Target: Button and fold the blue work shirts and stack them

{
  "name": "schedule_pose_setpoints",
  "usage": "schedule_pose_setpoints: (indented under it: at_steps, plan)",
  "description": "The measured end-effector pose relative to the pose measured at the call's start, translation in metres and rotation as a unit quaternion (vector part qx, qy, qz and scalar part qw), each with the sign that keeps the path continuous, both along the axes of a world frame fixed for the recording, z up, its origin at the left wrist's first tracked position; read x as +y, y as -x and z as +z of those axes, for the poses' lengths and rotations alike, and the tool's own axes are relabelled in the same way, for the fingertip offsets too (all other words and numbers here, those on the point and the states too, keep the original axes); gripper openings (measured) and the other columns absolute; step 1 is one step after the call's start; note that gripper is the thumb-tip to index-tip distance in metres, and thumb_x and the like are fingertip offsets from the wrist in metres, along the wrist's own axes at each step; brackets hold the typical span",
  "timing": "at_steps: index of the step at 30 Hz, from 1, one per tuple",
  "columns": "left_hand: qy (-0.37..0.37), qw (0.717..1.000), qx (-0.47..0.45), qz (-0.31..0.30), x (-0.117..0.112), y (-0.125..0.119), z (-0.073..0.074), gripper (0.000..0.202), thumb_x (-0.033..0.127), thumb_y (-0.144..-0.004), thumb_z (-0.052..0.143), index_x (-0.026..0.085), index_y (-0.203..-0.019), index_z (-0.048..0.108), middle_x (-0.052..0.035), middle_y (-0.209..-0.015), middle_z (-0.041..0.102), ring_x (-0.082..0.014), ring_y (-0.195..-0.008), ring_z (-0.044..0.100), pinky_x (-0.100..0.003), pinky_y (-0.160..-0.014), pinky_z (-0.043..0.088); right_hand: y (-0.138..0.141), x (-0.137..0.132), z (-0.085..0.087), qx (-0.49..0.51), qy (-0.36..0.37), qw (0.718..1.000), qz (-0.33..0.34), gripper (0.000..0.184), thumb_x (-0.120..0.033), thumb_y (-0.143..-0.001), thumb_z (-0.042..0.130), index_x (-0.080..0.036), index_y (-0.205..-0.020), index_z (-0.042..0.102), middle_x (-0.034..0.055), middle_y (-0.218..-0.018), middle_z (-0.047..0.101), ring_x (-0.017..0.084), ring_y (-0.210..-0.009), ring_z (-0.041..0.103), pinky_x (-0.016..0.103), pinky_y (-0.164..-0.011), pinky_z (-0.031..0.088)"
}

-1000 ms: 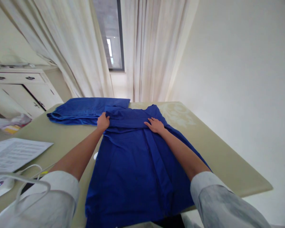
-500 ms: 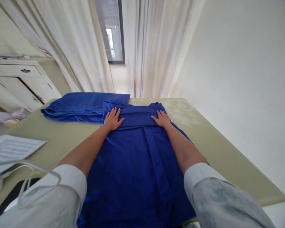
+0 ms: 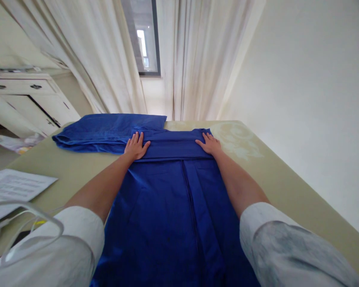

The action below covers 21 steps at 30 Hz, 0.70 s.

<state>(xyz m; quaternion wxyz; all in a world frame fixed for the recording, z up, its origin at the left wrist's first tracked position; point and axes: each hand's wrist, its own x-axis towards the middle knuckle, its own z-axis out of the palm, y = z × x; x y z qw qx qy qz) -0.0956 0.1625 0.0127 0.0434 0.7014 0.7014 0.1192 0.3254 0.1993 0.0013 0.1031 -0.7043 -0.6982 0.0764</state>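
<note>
A dark blue garment [image 3: 167, 215] with a long front placket lies spread over the table, its far end folded over into a flat band. On the left end of that band rests my left hand [image 3: 136, 146], fingers spread and palm down. My right hand [image 3: 210, 144] lies flat on the right end, its fingers also apart. Neither hand grips the cloth. Behind my left hand, a second piece of folded blue clothing [image 3: 107, 129] stretches along the far left edge of the table, touching the garment.
The garment lies on a pale green table [image 3: 275, 187] with a light floral pattern. Printed paper [image 3: 20, 187] and a white cable [image 3: 52, 221] are at the left. A white cabinet [image 3: 26, 99], curtains [image 3: 104, 59] and a wall [image 3: 317, 99] stand around.
My hands have moved farther apart, the left one outward to the left and the right one to the right. The folded band looks flatter and straighter, and the view has shifted slightly.
</note>
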Motion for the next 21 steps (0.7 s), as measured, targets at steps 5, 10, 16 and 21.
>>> schedule_pose_setpoints:
  at_steps: [5, 10, 16, 21]
  plan:
    - [-0.004, 0.998, 0.004, 0.060, -0.033, -0.002, 0.012, 0.082, 0.054, -0.107, 0.025, 0.003, -0.170, 0.014, -0.0227, -0.176, 0.012, -0.0367, -0.164, 0.016, -0.055, -0.131, 0.021, -0.008, -0.019, 0.011, -0.029, -0.002, 0.998, 0.051, 0.091, -0.077, -0.102, 0.028, -0.019, -0.172, 0.021, 0.0126, -0.177, 0.019, 0.030, -0.164, 0.020, 0.050, -0.132, 0.018]
    - [-0.002, 0.996, 0.011, 0.085, -0.115, 0.006, -0.013, 0.088, 0.058, -0.104, 0.031, -0.004, -0.166, 0.021, -0.0299, -0.173, 0.020, -0.0418, -0.161, 0.025, -0.056, -0.128, 0.026, -0.039, -0.082, 0.002, -0.068, -0.007, 0.989, 0.132, 0.098, -0.084, -0.099, 0.023, -0.018, -0.170, 0.027, 0.0116, -0.176, 0.022, 0.031, -0.164, 0.021, 0.049, -0.134, 0.016]
    - [-0.009, 0.994, 0.013, 0.104, -0.162, -0.004, -0.018, 0.089, 0.055, -0.105, 0.029, -0.009, -0.165, 0.015, -0.0306, -0.173, 0.018, -0.0399, -0.162, 0.024, -0.054, -0.130, 0.024, -0.058, -0.118, -0.001, -0.059, 0.001, 0.994, 0.094, 0.094, -0.080, -0.101, 0.021, -0.016, -0.171, 0.024, 0.0118, -0.176, 0.023, 0.031, -0.164, 0.021, 0.052, -0.133, 0.017]
    - [0.002, 0.998, 0.043, 0.041, -0.209, -0.006, -0.015, 0.083, 0.054, -0.105, 0.028, -0.002, -0.166, 0.025, -0.0247, -0.173, 0.025, -0.0365, -0.162, 0.025, -0.054, -0.131, 0.022, -0.063, -0.147, 0.003, -0.037, -0.033, 0.996, 0.075, 0.099, -0.079, -0.099, 0.030, -0.009, -0.169, 0.025, 0.0175, -0.175, 0.024, 0.035, -0.162, 0.026, 0.050, -0.133, 0.023]
